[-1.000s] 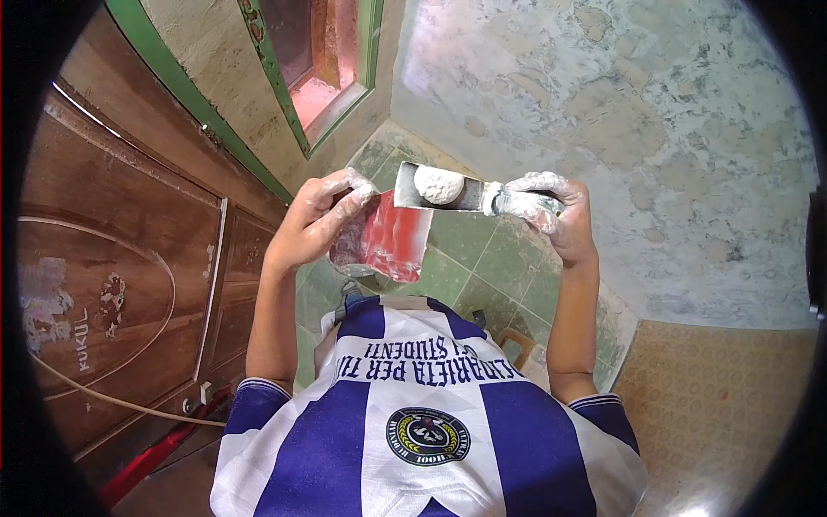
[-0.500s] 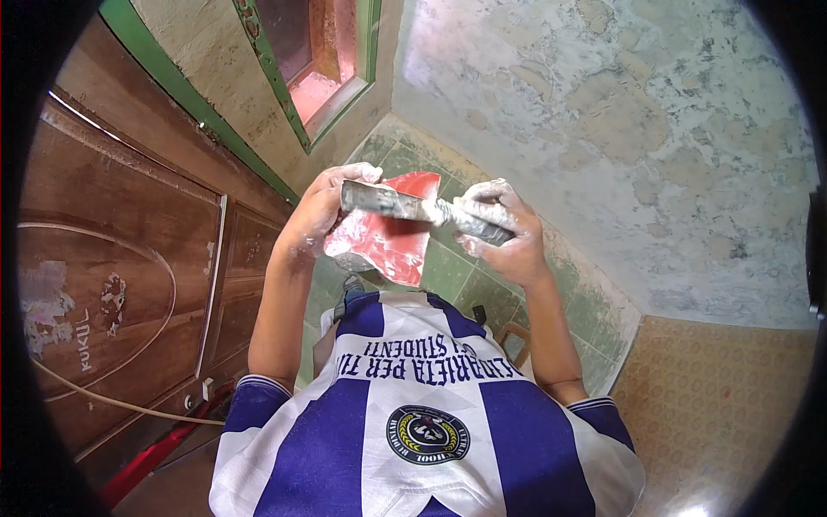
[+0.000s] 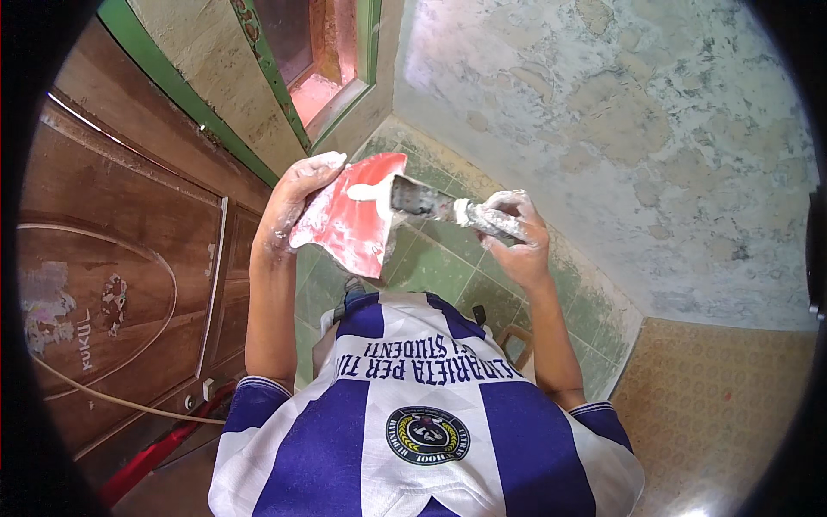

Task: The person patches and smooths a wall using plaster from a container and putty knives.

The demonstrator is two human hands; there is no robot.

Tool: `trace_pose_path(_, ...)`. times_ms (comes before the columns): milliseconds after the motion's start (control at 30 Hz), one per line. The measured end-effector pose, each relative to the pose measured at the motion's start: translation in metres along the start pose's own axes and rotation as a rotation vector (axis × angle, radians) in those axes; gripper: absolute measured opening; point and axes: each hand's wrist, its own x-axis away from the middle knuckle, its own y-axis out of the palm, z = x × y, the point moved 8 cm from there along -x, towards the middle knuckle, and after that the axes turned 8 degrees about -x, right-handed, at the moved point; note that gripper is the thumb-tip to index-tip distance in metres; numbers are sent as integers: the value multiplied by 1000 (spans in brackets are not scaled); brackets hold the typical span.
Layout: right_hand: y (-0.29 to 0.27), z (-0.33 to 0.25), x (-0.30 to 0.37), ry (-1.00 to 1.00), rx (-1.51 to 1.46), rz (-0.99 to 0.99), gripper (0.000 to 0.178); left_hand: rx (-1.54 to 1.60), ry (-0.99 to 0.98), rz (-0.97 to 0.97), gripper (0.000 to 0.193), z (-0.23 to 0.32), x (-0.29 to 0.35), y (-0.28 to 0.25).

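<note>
My left hand [image 3: 303, 194], dusted with white, grips the left edge of a curved red plastic sheet [image 3: 355, 226] smeared with white paste. A small mound of white paste [image 3: 369, 191] lies on the sheet near its right edge. In my right hand [image 3: 519, 231], whose fingers are coated in paste, is the handle of a putty knife [image 3: 422, 200]. Its flat grey blade points left, and the blade's end is at the sheet's right edge beside the mound. White paste is caked where blade and handle join.
To the right rises a wall [image 3: 620, 129] with patchy grey and white filler. A brown wooden door [image 3: 121, 233] stands on the left, below a green-framed opening [image 3: 345, 112]. Green tiles [image 3: 439, 258] cover the floor, with a tan patterned surface [image 3: 715, 405] at lower right. A cable [image 3: 121, 403] crosses the door.
My left hand and the red sheet have moved left. The putty knife has slid right, off the sheet's middle to its right edge, and the white mound now shows.
</note>
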Motion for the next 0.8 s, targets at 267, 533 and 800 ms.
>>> trace_pose_path(267, -12, -3, -8, -6, -130, 73, 42, -99, 102, 119, 20, 12, -1, -12)
trace_pose_path(533, 17, 10, -4, 55, -212, 4, 41, -96, 141, 54, 21, 19, -3, 1)
trace_pose_path(800, -17, 20, 10, 15, -74, 111, 35, -118, 241, 75, 21, 34, 2, -8)
